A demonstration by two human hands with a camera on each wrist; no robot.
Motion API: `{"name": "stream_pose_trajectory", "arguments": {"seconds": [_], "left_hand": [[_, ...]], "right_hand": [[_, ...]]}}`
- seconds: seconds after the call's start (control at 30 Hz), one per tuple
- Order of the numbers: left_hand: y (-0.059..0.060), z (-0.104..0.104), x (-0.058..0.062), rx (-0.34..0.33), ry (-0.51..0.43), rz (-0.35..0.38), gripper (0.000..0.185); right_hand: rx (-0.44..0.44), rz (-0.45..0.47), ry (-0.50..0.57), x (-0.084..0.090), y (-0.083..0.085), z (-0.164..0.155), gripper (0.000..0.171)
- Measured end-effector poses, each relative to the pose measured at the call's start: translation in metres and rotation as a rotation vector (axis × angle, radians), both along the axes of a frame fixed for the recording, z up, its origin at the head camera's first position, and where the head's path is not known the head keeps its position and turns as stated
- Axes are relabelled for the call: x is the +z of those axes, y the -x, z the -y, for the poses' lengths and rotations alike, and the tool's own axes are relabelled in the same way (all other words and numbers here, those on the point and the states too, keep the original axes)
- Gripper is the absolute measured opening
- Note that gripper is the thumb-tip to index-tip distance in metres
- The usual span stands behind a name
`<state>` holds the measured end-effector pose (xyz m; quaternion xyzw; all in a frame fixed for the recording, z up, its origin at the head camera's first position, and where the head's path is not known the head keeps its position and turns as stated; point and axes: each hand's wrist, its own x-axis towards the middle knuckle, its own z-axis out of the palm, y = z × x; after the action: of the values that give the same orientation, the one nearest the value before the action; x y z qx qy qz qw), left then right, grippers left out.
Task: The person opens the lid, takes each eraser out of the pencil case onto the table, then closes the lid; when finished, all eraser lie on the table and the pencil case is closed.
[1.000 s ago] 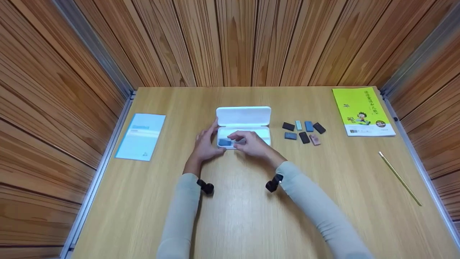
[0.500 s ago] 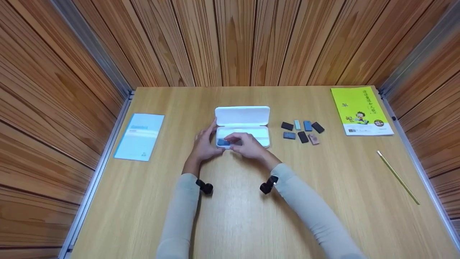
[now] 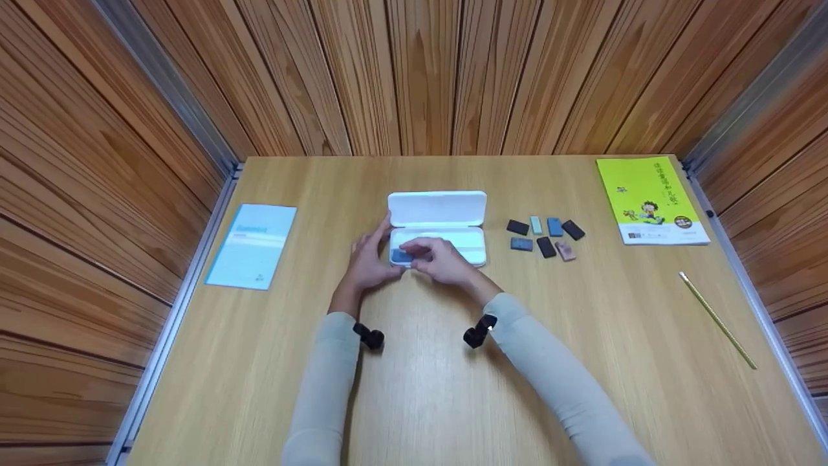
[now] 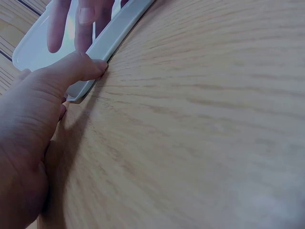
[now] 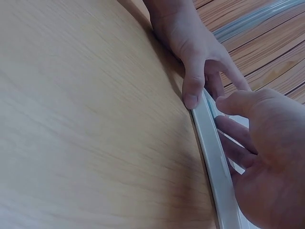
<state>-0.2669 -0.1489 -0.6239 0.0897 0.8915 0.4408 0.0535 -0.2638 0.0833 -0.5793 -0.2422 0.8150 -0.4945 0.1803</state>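
Note:
A white pencil case (image 3: 437,208) lies with its lid raised in the middle of the table. My left hand (image 3: 370,262) grips the case's left end, thumb against the front edge and fingers along the side. Over the case's tray is my right hand (image 3: 443,261), its fingers reaching down inside. A dark blue block, which looks like an eraser (image 3: 400,257), lies in the left part of the tray by these fingertips. In the right wrist view, the right thumb (image 5: 233,102) stands apart from the fingers. Part of the tray is hidden under the right hand.
Several small erasers (image 3: 546,247), black, blue, light green and pinkish, lie right of the case. A green-yellow book (image 3: 650,194) is at the back right, a gold pencil (image 3: 718,320) in front of it. A pale blue booklet (image 3: 252,246) lies at left.
My right hand has shifted slightly left within the case, closer to the blue eraser. The left hand keeps its grip on the case's left end.

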Motion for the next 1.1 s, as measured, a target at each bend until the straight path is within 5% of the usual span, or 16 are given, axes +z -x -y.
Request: {"name": "stream_pose_trajectory", "arguments": {"seconds": [0.67,1.1], "left_hand": [[0.000,0.003,0.004,-0.038,-0.002,0.038,0.126],[0.000,0.002,0.004,-0.033,0.003,0.030,0.125]], "right_hand": [[-0.021,0.008,0.009,-0.013,0.007,-0.001,0.043],[-0.057,-0.003,-0.015,-0.002,0.001,0.002,0.039]]}}
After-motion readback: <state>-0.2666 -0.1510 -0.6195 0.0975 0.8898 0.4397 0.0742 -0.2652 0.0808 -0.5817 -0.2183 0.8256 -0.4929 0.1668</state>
